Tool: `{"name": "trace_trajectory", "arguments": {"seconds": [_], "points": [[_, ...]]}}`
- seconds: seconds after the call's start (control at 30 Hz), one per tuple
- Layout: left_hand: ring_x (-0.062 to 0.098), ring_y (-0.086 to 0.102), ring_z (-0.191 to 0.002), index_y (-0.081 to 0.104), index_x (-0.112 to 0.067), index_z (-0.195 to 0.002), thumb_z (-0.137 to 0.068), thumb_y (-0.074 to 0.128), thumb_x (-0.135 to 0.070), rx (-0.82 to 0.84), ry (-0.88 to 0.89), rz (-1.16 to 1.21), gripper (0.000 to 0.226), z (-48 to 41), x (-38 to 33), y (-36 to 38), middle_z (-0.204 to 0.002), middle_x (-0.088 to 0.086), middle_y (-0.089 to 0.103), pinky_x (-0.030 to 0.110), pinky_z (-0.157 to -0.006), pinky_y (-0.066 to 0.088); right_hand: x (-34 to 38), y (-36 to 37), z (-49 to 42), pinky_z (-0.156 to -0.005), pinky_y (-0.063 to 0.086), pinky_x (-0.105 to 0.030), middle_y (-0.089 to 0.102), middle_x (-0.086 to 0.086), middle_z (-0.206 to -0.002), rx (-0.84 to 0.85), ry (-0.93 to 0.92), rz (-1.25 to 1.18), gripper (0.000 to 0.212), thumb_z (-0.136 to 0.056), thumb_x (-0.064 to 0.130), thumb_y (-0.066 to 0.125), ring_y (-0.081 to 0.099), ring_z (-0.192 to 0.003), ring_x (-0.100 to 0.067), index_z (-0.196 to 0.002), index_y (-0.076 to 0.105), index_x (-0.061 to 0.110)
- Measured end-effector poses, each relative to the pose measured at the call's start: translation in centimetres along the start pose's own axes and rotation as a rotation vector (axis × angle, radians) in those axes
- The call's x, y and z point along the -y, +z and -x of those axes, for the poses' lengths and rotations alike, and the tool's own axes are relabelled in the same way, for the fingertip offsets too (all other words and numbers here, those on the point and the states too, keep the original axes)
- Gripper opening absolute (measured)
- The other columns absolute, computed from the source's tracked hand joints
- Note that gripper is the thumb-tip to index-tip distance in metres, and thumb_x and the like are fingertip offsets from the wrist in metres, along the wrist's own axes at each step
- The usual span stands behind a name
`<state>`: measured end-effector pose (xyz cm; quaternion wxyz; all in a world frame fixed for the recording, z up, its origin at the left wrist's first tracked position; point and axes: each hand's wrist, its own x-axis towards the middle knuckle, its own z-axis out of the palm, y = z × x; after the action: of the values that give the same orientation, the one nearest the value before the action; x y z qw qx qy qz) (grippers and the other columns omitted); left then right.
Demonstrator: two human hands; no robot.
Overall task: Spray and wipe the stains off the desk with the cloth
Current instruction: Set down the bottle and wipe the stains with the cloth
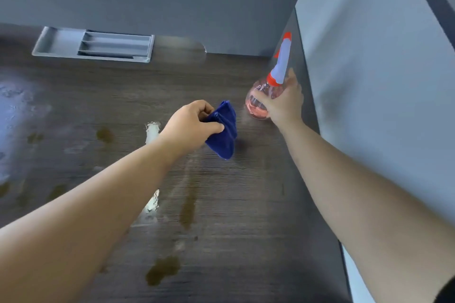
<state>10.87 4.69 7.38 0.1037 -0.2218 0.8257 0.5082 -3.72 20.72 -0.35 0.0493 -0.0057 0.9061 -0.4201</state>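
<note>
Fingers of our left hand (194, 123) pinch the bunched blue cloth (224, 130) over the bench (246, 192). Our right hand (285, 103) wraps the tilted spray bottle (258, 106) just beside it. The brown stains (187, 206) lie nearer us and leftward, closest to the cloth hand.

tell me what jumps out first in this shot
The bright blue cloth bunched in the left hand, over the middle of the dark desk, catches the eye first. Just right of it, the right hand grips a pink spray bottle with an orange and white head, close to the side partition. Brown stains dot the desk nearer the person.
</note>
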Motion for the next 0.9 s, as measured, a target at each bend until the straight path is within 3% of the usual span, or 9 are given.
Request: {"name": "trace_trajectory", "arguments": {"seconds": [0.1, 0.23, 0.33, 0.4, 0.5, 0.57, 0.63, 0.7, 0.9], "points": [[0.011, 0.052, -0.065, 0.057, -0.014, -0.089, -0.082, 0.065, -0.016, -0.018, -0.025, 0.021, 0.01, -0.4, -0.1, 0.3, -0.077, -0.004, 0.062, 0.02, -0.055, 0.038, -1.1, 0.7, -0.2, -0.096, 0.049, -0.042, 0.053, -0.003, -0.127, -0.002, 0.059, -0.076, 0.09, -0.059, 0.064, 0.073, 0.054, -0.113, -0.019, -0.131, 0.045, 0.019], [0.016, 0.058, -0.075, 0.058, -0.015, -0.091, -0.082, 0.065, -0.018, -0.038, -0.057, 0.011, 0.011, -0.6, -0.1, 0.5, -0.086, 0.0, 0.067, 0.025, -0.064, 0.044, 0.0, 0.8, -2.0, -0.093, 0.044, -0.024, 0.052, -0.002, -0.129, 0.045, 0.08, -0.182, 0.069, -0.078, 0.036, 0.074, 0.053, -0.114, -0.017, -0.133, 0.036, 0.017], [0.017, 0.058, -0.079, 0.057, -0.017, -0.088, -0.082, 0.065, -0.019, -0.043, -0.07, -0.011, 0.01, -0.6, -0.2, 0.8, -0.087, 0.0, 0.067, 0.026, -0.067, 0.045, 0.4, 0.4, -3.2, -0.103, 0.04, -0.029, 0.043, -0.004, -0.141, 0.111, 0.08, -0.182, 0.079, -0.079, 0.037, 0.073, 0.045, -0.126, -0.02, -0.141, 0.029, 0.016], [0.015, 0.057, -0.077, 0.057, -0.018, -0.088, -0.083, 0.065, -0.02, -0.046, -0.061, -0.031, 0.01, -0.6, -0.3, 1.0, -0.083, -0.003, 0.066, 0.025, -0.066, 0.043, 0.1, 0.1, -2.4, -0.11, 0.034, -0.036, 0.035, -0.006, -0.147, 0.02, 0.084, -0.116, 0.087, -0.075, 0.042, 0.076, 0.037, -0.133, -0.023, -0.144, 0.029, 0.016], [0.011, 0.057, -0.073, 0.058, -0.019, -0.089, -0.083, 0.065, -0.019, -0.013, -0.032, -0.048, 0.009, -0.7, -0.6, 1.1, -0.08, -0.005, 0.065, 0.021, -0.063, 0.043, -1.0, -0.1, 2.2, -0.097, 0.043, -0.032, 0.049, -0.003, -0.125, -0.208, -0.032, -0.217, 0.053, -0.079, 0.037, 0.07, 0.049, -0.113, -0.017, -0.122, 0.051, 0.013], [0.008, 0.054, -0.068, 0.058, -0.02, -0.087, -0.083, 0.065, -0.017, 0.041, 0.006, -0.05, 0.009, -0.6, -0.8, 1.1, -0.077, -0.007, 0.064, 0.018, -0.06, 0.042, -1.0, -0.3, 5.5, -0.09, 0.045, -0.029, 0.055, 0.006, -0.113, 0.082, -0.1, -0.393, 0.035, -0.083, 0.038, 0.064, 0.053, -0.103, -0.007, -0.112, 0.055, 0.022], [0.006, 0.053, -0.064, 0.058, -0.02, -0.087, -0.083, 0.067, -0.016, 0.097, 0.055, -0.056, 0.01, -0.7, -1.1, 1.2, -0.075, -0.008, 0.062, 0.013, -0.059, 0.041, -0.5, -0.9, 7.2, -0.095, 0.045, -0.027, 0.059, 0.006, -0.118, 0.538, -0.136, -0.434, 0.037, -0.08, 0.042, 0.068, 0.056, -0.111, -0.007, -0.113, 0.053, 0.033], [0.007, 0.053, -0.066, 0.059, -0.019, -0.09, -0.083, 0.067, -0.016, 0.125, 0.096, -0.066, 0.011, -0.8, -1.3, 1.2, -0.076, -0.007, 0.062, 0.014, -0.063, 0.043, 0.4, -2.0, 7.6, -0.09, 0.049, -0.025, 0.064, 0.003, -0.115, 0.783, -0.123, -0.381, 0.044, -0.077, 0.033, 0.075, 0.061, -0.105, -0.009, -0.115, 0.054, 0.03], [0.004, 0.056, -0.078, 0.059, -0.02, -0.11, -0.085, 0.067, -0.026, -0.007, 0.1, -0.083, 0.027, -0.4, 1.4, 0.9, -0.103, -0.008, 0.063, 0.016, -0.071, 0.045, -0.7, -3.3, 9.5, -0.067, 0.044, -0.023, 0.065, -0.002, -0.084, 0.36, -0.217, -0.002, 0.024, -0.083, 0.027, 0.07, 0.058, -0.074, -0.013, -0.094, 0.059, 0.008]]}}
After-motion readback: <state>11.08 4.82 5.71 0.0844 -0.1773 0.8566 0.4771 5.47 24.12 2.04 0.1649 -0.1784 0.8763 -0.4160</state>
